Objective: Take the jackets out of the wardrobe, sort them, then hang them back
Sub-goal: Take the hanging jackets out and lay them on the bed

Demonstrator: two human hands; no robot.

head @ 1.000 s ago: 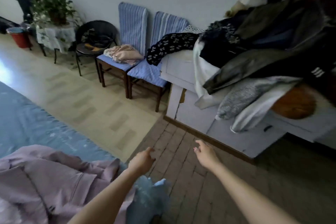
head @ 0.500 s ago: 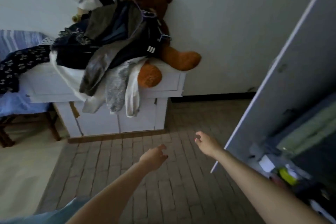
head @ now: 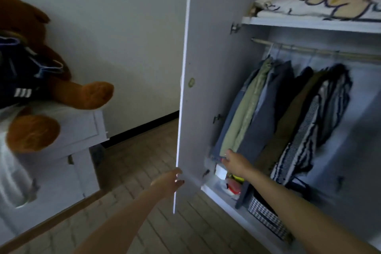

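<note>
The white wardrobe stands open, its door edge-on in the middle of the view. Several jackets hang on a wooden rail: a blue one, a pale green jacket, a grey-blue jacket, a brown one and striped ones. My right hand reaches in with fingers extended, touching the hem of the leftmost jackets. My left hand is at the door's lower edge, fingers by the rim. A pile of dark jackets lies on the cabinet at left.
A brown teddy bear sits on the white cabinet left of the door. Folded bedding fills the wardrobe's top shelf. A checked box and small items lie on the wardrobe floor. Brick-pattern flooring lies between cabinet and wardrobe.
My view swung right from the cabinet to the open wardrobe. My right hand moved in to the hanging jackets' hems and my left hand came to the door's edge.
</note>
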